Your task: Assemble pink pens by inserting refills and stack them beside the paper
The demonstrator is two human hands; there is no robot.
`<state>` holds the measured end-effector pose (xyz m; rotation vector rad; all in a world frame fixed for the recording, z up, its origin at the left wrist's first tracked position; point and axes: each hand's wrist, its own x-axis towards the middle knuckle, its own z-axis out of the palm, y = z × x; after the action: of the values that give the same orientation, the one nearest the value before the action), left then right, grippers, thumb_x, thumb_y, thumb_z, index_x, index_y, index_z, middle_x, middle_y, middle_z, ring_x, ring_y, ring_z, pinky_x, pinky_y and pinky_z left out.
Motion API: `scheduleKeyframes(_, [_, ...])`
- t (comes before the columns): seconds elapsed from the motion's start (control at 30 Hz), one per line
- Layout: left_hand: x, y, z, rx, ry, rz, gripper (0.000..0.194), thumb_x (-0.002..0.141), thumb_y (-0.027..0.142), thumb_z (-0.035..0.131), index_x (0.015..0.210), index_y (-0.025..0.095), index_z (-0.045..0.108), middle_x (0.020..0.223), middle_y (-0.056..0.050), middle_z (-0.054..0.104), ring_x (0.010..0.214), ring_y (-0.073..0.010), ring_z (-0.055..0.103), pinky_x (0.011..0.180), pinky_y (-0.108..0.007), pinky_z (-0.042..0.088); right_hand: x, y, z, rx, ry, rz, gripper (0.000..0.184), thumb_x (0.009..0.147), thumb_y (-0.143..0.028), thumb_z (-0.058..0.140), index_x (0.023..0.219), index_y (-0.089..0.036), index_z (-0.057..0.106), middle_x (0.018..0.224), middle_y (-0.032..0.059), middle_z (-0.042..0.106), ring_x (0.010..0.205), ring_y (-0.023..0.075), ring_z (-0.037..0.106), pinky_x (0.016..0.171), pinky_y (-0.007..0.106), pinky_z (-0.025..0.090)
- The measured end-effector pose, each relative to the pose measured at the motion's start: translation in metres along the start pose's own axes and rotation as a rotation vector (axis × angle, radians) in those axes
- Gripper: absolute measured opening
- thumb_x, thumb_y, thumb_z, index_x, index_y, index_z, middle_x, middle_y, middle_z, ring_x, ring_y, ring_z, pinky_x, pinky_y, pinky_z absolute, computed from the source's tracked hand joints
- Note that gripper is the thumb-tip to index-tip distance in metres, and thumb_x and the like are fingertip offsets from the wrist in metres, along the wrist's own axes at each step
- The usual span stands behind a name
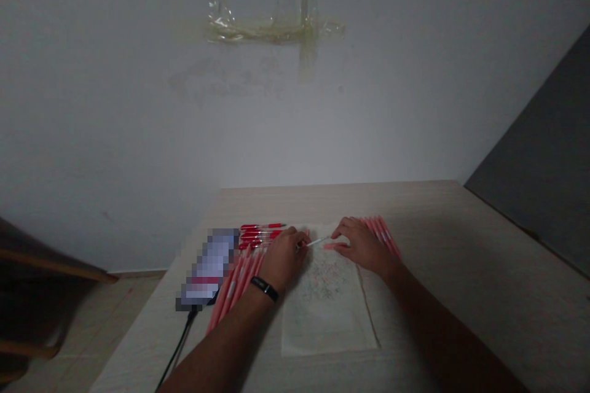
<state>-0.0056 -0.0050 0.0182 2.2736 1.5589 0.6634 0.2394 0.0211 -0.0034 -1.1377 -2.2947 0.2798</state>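
Note:
My left hand [286, 258], with a black wristband [265, 288], grips the end of a thin pale pen refill [317, 242]. The refill's far end reaches towards my right hand [364, 247], whose fingers pinch a short pink pen barrel [334, 246]. Both hands hover over the top of a creased, stained sheet of paper or cloth [327, 319]. Several pink pens [235, 285] lie side by side beneath my left wrist. More pink pens [381, 236] fan out past my right hand. Several red pens [260, 234] lie beyond my left hand.
A phone [207, 270], pixelated, lies left of the pens with a black cable [179, 342] trailing off the pale wooden table [442, 239]. A wall stands behind the table, with tape [262, 29] on it. A dark panel [530, 159] leans at right; dark furniture [32, 295] stands at left.

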Motion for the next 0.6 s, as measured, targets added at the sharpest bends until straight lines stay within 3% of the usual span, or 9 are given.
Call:
scheduleKeyframes(0.13, [0.0000, 0.0013, -0.0005, 0.006, 0.003, -0.012, 0.016, 0.088, 0.019, 0.057, 0.091, 0.020, 0.073, 0.091, -0.006, 0.066, 0.083, -0.0170, 0.061, 0.073, -0.027, 0.043, 0.0007, -0.0004, -0.0010, -0.018, -0.033, -0.007, 0.004, 0.087, -0.021, 0.072, 0.086, -0.020, 0.068, 0.090, 0.0039, 0.064, 0.091, 0.0208, 0.057, 0.083, 0.034, 0.040])
scheduleKeyframes(0.6, [-0.0022, 0.0011, -0.0030, 0.061, 0.026, -0.072, 0.019, 0.093, 0.028, 0.056, 0.092, 0.021, 0.073, 0.093, -0.007, 0.068, 0.083, -0.0170, 0.062, 0.071, -0.026, 0.042, 0.0057, -0.0041, -0.0095, -0.076, 0.075, 0.081, 0.006, 0.089, -0.014, 0.066, 0.089, -0.020, 0.063, 0.090, 0.0042, 0.065, 0.091, 0.0215, 0.055, 0.081, 0.034, 0.038])
